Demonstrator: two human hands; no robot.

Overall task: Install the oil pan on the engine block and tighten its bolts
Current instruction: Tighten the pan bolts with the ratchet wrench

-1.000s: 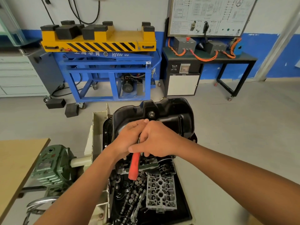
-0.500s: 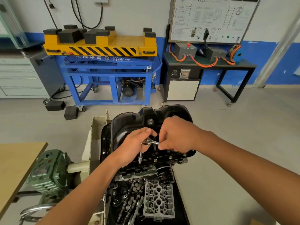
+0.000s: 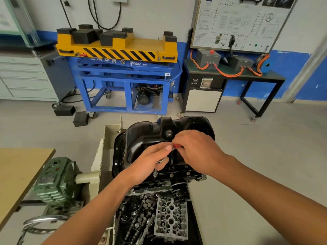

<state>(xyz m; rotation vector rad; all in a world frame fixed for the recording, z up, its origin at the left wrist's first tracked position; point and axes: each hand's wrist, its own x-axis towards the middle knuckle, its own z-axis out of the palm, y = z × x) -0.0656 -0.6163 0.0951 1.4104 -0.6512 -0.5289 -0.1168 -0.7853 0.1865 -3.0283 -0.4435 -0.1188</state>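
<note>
The black oil pan (image 3: 145, 135) sits on the engine block (image 3: 159, 184), which hangs on a stand. Bolt heads (image 3: 188, 173) line the pan's near flange. My left hand (image 3: 150, 161) holds the metal head of a ratchet wrench (image 3: 161, 160), whose socket (image 3: 155, 173) stands upright on a bolt at the near flange. My right hand (image 3: 196, 149) grips the ratchet's red handle (image 3: 176, 146), which points away from me and is mostly hidden by the fingers.
A tray (image 3: 194, 218) below the block holds a cylinder head (image 3: 170, 218), camshafts and small parts. A green gearbox (image 3: 53, 181) and steel handwheel (image 3: 44, 223) are at left beside a wooden tabletop (image 3: 19, 174). A yellow-and-blue lift cart (image 3: 120, 68) and black bench (image 3: 235, 76) stand behind.
The ratchet's red handle has swung from pointing toward me round to the far side. My right hand moved with it, and my left hand stayed on the ratchet head.
</note>
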